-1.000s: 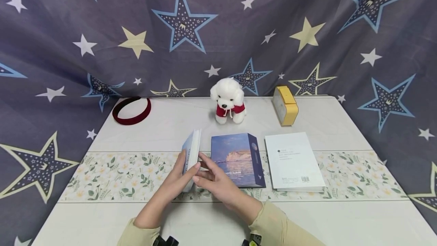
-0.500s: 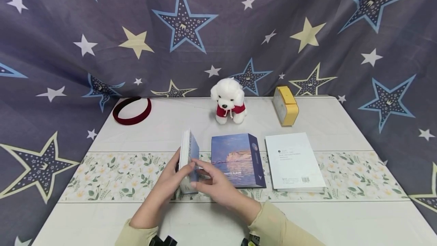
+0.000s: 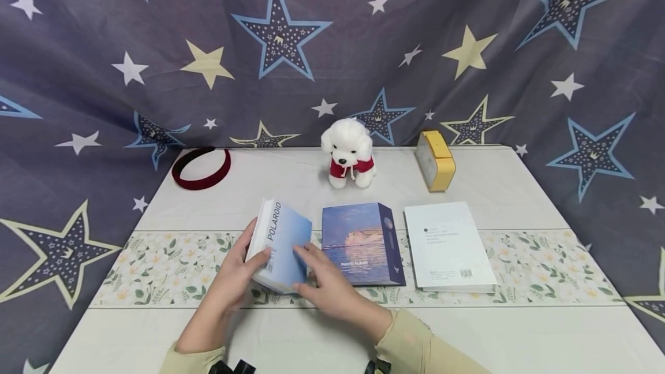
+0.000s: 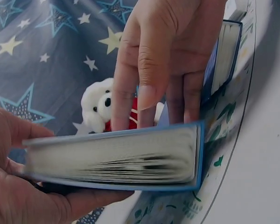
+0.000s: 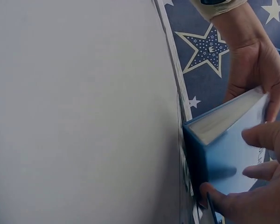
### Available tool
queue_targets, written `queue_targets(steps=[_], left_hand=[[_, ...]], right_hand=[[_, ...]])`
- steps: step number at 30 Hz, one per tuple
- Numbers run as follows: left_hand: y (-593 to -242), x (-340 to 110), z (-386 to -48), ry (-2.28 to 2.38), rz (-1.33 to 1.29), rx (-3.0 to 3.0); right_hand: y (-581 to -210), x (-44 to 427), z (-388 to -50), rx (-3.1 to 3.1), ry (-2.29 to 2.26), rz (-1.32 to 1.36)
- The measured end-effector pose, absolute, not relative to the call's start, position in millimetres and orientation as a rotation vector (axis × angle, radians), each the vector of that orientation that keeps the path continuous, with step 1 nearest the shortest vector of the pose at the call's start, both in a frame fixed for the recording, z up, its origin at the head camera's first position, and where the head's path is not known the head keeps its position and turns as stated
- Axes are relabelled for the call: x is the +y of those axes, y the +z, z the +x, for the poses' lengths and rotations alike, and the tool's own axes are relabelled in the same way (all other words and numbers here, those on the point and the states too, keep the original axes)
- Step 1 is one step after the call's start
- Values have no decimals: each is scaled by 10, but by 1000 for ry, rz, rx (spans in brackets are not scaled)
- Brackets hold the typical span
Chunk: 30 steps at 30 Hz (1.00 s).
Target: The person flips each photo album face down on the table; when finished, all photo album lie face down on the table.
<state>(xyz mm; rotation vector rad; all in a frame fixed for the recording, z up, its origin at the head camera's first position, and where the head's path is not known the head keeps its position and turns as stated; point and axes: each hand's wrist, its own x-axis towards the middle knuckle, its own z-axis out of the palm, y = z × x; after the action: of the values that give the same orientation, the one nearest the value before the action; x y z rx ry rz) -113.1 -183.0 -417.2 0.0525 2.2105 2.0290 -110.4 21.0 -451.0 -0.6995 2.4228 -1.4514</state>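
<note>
A blue and white photo album (image 3: 291,247) marked POLAROID is held tilted above the flowered strip, its front cover facing up and right. My left hand (image 3: 228,279) grips its left side, thumb on the cover and fingers behind. Page edges of this album (image 4: 116,161) show in the left wrist view. With loosely spread fingers, my right hand (image 3: 332,284) touches the cover at the right; the right wrist view has the hand (image 5: 261,191) beside the blue cover (image 5: 228,161). To the right lies a purple-blue album (image 3: 355,247) reading PHOTO ALBUM.
A white-covered book (image 3: 447,247) lies farther right, barcode upward. At the back stand a white plush dog (image 3: 347,152) in red and a yellow box-shaped object (image 3: 436,160). A dark red headband (image 3: 202,180) lies back left. A starred cloth (image 3: 332,45) hangs behind the table.
The POLAROID album has gone from nearly edge-on to tilted leftward, so its front cover now shows. My left hand has moved left with it; the right hand stays at its right side.
</note>
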Motion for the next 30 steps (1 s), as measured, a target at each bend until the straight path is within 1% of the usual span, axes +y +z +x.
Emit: queue_targets(steps=[8, 20, 30], left_hand=[[-4249, -1897, -1146, 1952, -58, 2288], [-4295, -1919, -1164, 1619, -222, 2489], [-4339, -1881, -1139, 1520, -159, 2604]], right_hand=[[-4482, 172, -1108, 2487, -1298, -685], [-4496, 174, -1122, 2537, -1202, -736], [-4502, 181, -1128, 2555, -1156, -768]])
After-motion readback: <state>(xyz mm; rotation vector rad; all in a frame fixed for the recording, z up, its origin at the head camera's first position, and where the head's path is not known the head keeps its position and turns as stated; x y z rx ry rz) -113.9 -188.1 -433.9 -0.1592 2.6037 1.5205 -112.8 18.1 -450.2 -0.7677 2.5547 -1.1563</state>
